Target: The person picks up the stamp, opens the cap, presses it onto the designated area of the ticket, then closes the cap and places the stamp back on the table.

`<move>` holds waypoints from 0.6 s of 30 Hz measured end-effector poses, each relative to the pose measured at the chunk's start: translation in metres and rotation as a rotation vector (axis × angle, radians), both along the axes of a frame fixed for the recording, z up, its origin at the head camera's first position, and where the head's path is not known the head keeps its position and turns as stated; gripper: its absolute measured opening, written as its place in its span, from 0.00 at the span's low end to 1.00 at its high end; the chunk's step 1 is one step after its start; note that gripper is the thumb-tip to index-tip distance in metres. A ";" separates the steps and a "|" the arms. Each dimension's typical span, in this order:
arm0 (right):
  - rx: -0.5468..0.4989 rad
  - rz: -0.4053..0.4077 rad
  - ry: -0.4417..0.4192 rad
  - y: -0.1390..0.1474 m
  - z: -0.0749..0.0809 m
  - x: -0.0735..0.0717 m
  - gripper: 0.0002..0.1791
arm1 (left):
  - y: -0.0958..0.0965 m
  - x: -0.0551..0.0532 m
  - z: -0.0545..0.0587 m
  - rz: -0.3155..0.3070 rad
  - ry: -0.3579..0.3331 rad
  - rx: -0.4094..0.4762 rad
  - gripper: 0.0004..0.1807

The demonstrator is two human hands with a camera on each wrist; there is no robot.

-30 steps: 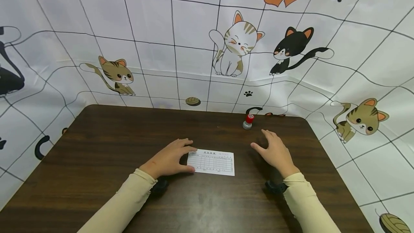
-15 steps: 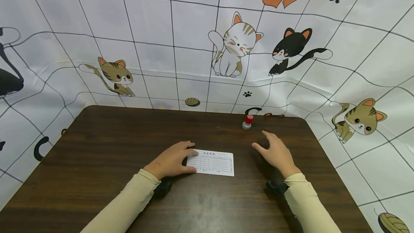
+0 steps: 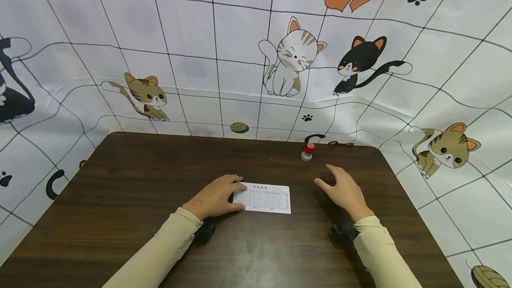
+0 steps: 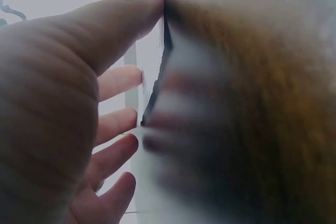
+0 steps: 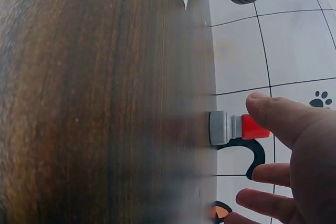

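One white, grid-printed paper form [image 3: 264, 198]; one red-and-grey stamp [image 3: 308, 152]. Left hand [image 3: 216, 196] touches the form, fingers relaxed; right hand [image 3: 345, 192] loose, empty.

- paper slip [image 3: 267, 200] is lying flat on the table [image 3: 248, 248], roughly mid-width
- left hand [image 3: 218, 195] sits at the slip's left edge
- right hand [image 3: 345, 191] is off to the slip's right, well apart
- stamp [image 3: 307, 152] stands near the table's far edge, beyond right hand and a bit left of it
- backdrop [image 3: 182, 26] runs behind everything
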State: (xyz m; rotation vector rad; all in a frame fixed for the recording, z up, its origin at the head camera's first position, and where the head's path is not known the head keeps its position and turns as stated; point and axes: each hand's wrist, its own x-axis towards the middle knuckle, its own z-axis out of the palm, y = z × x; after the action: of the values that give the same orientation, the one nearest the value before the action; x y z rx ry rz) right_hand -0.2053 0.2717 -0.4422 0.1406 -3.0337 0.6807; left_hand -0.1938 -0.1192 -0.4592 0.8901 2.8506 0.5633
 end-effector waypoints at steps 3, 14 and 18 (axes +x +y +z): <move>0.005 0.001 0.002 0.001 0.000 -0.001 0.42 | 0.001 -0.002 0.000 0.009 -0.008 0.005 0.33; -0.012 -0.007 0.015 0.010 0.000 -0.006 0.41 | 0.007 -0.012 0.002 0.058 -0.043 0.000 0.34; -0.012 -0.006 0.007 0.014 -0.002 -0.008 0.41 | 0.009 -0.017 0.002 0.067 -0.047 0.003 0.33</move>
State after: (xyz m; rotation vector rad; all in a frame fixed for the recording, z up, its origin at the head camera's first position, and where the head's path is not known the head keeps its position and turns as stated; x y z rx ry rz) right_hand -0.2135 0.2853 -0.4442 0.1330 -3.0212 0.6963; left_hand -0.2104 -0.1104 -0.4569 0.7729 2.8470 0.5876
